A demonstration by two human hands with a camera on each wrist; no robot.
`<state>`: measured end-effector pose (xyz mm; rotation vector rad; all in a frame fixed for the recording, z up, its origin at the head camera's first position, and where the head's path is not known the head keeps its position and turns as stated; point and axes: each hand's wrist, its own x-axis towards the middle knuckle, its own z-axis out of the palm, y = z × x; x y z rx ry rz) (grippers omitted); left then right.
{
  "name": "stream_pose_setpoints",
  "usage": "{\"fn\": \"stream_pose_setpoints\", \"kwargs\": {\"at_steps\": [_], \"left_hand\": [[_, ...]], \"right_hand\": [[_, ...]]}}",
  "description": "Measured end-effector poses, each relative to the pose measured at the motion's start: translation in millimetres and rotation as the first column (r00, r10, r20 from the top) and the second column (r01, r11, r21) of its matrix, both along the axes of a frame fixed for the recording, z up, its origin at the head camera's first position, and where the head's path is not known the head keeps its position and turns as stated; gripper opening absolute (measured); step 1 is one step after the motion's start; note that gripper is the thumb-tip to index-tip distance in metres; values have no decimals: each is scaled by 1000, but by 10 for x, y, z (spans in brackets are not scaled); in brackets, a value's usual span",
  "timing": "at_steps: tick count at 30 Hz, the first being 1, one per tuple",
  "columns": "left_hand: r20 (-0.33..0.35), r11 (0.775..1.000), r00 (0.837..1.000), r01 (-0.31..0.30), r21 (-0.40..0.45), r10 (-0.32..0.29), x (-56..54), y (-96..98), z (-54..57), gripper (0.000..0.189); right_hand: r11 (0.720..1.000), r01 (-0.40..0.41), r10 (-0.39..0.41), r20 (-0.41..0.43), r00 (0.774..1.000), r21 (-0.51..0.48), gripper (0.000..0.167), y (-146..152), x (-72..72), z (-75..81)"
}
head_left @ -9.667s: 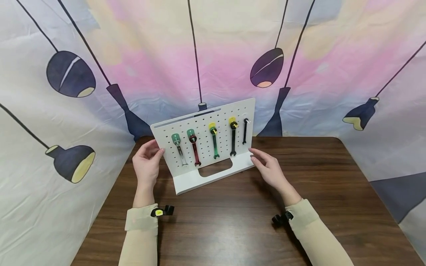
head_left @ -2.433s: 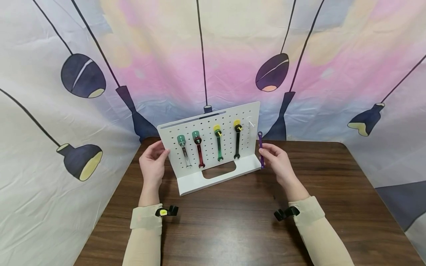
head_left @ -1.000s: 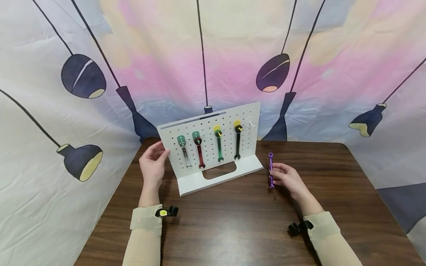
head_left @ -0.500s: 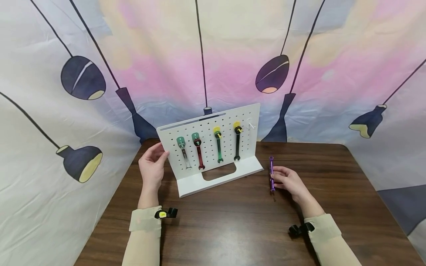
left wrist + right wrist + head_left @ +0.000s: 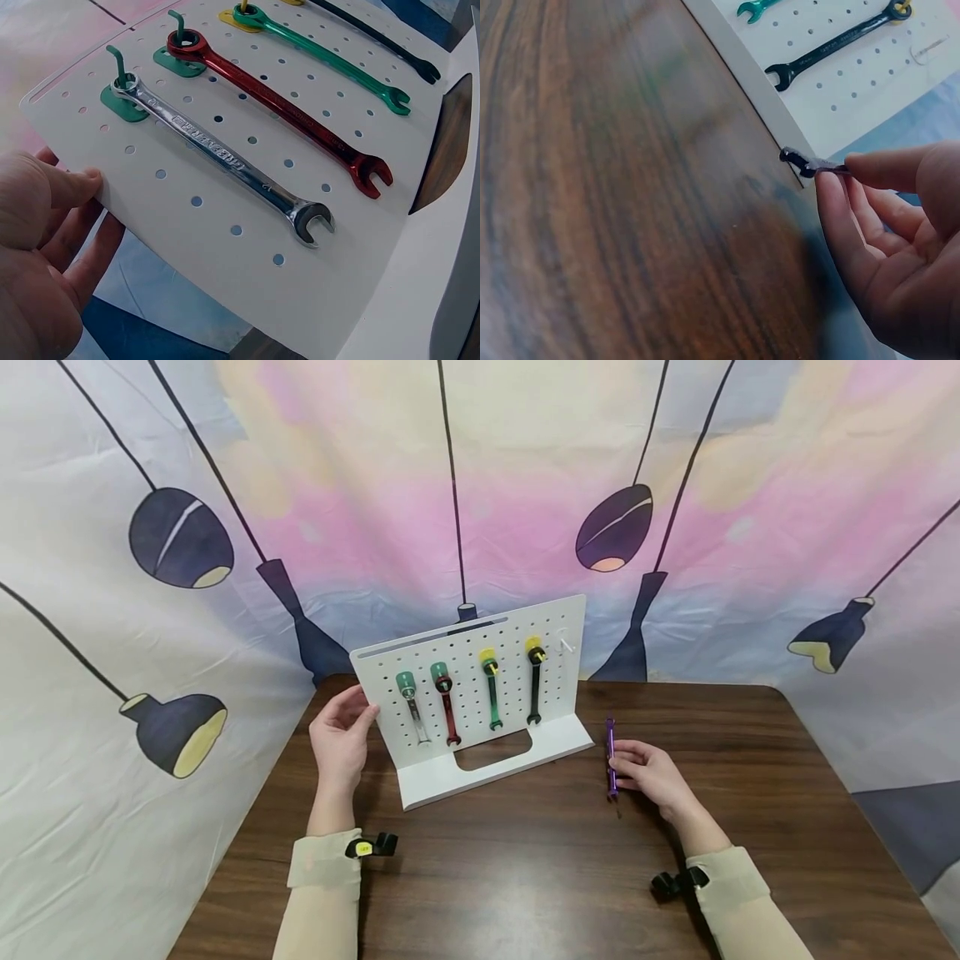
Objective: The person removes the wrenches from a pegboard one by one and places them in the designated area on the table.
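Observation:
A white pegboard stand stands upright on the table. My left hand pinches its left edge, thumb in front and fingers behind, as the left wrist view shows. On its hooks hang a silver wrench, a red wrench, a green wrench and a black wrench. The rightmost hook is clear and bare. To the right of the stand, my right hand pinches a purple wrench between thumb and fingers, ring end away from me. In the right wrist view the wrench looks dark and mostly edge-on.
A brown wooden table lies under everything, with bare wood before and to the right of the stand. Behind hangs a cloth printed with lamps. The stand's base has a wide cutout.
A small dark wrench has left the rightmost hook. My right hand, later seen with the purple wrench by the board's right edge, has moved right and nearer me. The left hand keeps its grip.

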<state>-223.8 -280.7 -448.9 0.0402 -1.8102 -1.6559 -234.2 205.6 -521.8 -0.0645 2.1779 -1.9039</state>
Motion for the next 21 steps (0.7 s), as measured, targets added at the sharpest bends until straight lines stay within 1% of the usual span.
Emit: {"fn": "stream_pose_setpoints", "kwargs": {"at_steps": [5,9,16,21], "left_hand": [[-4,1000,1000,22,-5,-22,-39,28,36,35],[1,1000,1000,28,2,-28,-51,32,49,35],[16,1000,1000,3,-3,-3,-13,-16,46,35],[32,1000,999,5,-21,-4,27,-24,22,35]], "right_hand": [[999,17,-15,-39,999,51,48,3,-8,10],[997,24,-21,-37,999,73,48,6,-16,3],[995,25,-23,-27,999,93,51,-10,-19,-10],[991,28,-26,-21,999,130,50,-4,2,-54]]}}
